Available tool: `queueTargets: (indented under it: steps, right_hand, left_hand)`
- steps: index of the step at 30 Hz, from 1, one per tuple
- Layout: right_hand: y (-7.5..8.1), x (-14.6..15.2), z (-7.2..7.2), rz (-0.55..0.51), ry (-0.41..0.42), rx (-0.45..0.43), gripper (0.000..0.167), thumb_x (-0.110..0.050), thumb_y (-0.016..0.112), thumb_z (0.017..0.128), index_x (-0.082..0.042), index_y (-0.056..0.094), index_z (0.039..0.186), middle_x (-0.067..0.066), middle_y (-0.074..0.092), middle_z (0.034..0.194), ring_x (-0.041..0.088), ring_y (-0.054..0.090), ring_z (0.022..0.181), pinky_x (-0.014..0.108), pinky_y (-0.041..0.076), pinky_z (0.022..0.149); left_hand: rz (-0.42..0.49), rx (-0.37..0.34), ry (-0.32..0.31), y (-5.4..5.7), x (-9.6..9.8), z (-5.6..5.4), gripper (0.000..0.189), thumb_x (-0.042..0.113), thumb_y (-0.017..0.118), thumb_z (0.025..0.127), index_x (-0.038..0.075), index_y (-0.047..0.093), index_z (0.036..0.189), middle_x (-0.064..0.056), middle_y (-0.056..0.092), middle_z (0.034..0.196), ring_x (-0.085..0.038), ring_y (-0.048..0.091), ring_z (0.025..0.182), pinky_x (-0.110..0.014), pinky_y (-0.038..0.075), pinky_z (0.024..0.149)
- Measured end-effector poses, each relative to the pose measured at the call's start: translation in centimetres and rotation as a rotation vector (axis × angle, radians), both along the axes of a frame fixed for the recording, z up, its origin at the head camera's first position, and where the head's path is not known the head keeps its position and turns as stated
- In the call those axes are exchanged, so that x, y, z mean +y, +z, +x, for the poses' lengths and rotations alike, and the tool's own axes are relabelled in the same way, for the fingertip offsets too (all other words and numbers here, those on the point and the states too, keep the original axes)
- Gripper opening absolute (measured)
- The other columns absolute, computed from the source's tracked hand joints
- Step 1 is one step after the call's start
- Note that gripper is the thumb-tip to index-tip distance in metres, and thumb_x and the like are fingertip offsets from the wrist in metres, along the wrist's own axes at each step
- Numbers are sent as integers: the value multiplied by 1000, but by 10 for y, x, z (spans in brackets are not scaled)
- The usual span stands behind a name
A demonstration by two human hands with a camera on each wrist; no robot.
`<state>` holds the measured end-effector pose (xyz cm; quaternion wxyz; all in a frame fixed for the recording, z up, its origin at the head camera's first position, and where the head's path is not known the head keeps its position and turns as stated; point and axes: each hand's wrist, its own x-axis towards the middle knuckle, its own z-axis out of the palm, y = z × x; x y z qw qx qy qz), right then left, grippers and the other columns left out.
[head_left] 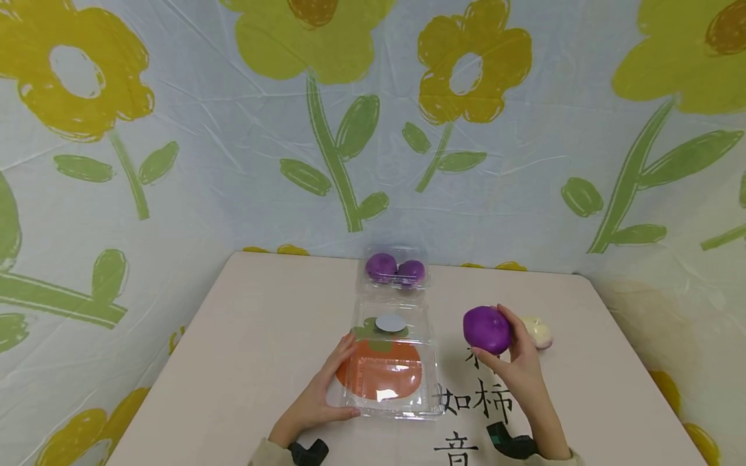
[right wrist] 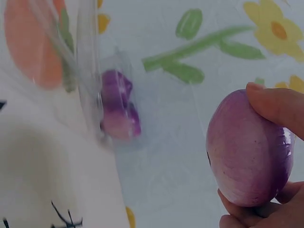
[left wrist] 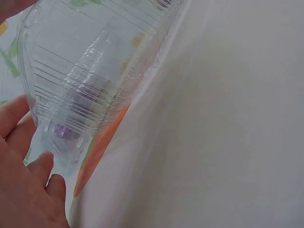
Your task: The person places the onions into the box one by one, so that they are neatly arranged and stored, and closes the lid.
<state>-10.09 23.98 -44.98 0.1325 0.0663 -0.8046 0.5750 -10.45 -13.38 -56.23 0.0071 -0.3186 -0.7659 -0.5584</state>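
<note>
Just right of the clear plastic container [head_left: 437, 388], toward its near end, black printed characters [head_left: 484, 400] mark the bench [head_left: 285, 310]. At the container's near left side is my left hand [head_left: 318, 397], thumb and fingers spread apart along the wall, touching it rather than clamped round it. The plastic looks thin and light, so I judge that pressing too hard could buckle that wall, and a sideways nudge could slide the container along. An orange fruit print [head_left: 379, 369] shows through the plastic.

Right of the container and apart from it, my right hand [head_left: 519, 362] is clamped on a purple onion [head_left: 487, 330], thumb on one side, fingers on the other. Its skin looks smooth and its sides curve away; a loose or off-centre grip could let it slip and roll.

Well right of the container, just past my right hand, lies a pale bulb [head_left: 539, 332]. A careless outward swing of my knuckles could knock it rolling.

At the container's far end, two more purple onions [head_left: 381, 266] sit side by side in clear plastic. I cannot tell whether that section is joined on; if so, a tug nearer me could jolt them. Beyond hangs a flowered cloth [head_left: 204, 194].
</note>
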Motion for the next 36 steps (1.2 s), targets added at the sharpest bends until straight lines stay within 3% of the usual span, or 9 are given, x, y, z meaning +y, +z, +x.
queueTargets:
  steps: [5,9,13,17,21,29,36]
  right_hand:
    - [-3,-21,0,-25,47,-9,91,5,82,75,-10,35,151,15,41,150,-3,40,130,8,38,99]
    - [-5,-39,3,6,68,-15,89,1,84,74,-10,38,149,12,44,149,11,44,132,12,39,100]
    - [-8,-61,8,69,68,-23,86,-6,88,72,-10,42,145,11,49,144,30,47,132,37,45,104]
    - [-17,-86,11,91,79,-42,85,-14,92,68,-11,47,140,10,55,137,34,52,127,58,44,102]
    - [-27,-108,13,112,90,-62,84,-20,95,64,-8,49,133,10,59,129,32,58,118,56,47,98]
    - [-44,-142,13,271,77,-87,88,-33,97,57,-3,48,123,11,58,118,29,59,109,50,52,90]
    - [-49,-161,10,371,28,-124,89,-35,99,54,-1,46,118,12,55,113,31,60,102,49,54,87]
  left_hand:
    - [-3,-4,4,0,0,0,105,26,88,72,4,28,155,-14,14,165,-44,5,149,-49,12,118]
    - [-2,-6,2,-1,0,1,105,25,88,71,4,28,155,-17,14,164,-43,5,149,-53,13,118]
    - [-10,-6,9,-1,-1,1,105,26,88,72,5,28,155,-16,14,164,-41,5,150,-54,14,117]
    - [-15,-17,11,-1,-1,0,106,25,88,72,7,27,156,-14,14,165,-41,4,150,-57,13,116]
    - [-16,-21,6,-1,-1,0,106,27,88,72,7,27,156,-13,13,165,-41,4,150,-55,13,117]
    - [18,39,-19,-3,-1,-2,105,25,88,72,1,28,154,-19,15,164,-48,3,147,-27,7,118]
    - [32,67,-32,-3,0,-3,103,21,88,72,1,28,154,-20,16,163,-49,4,147,-24,5,118]
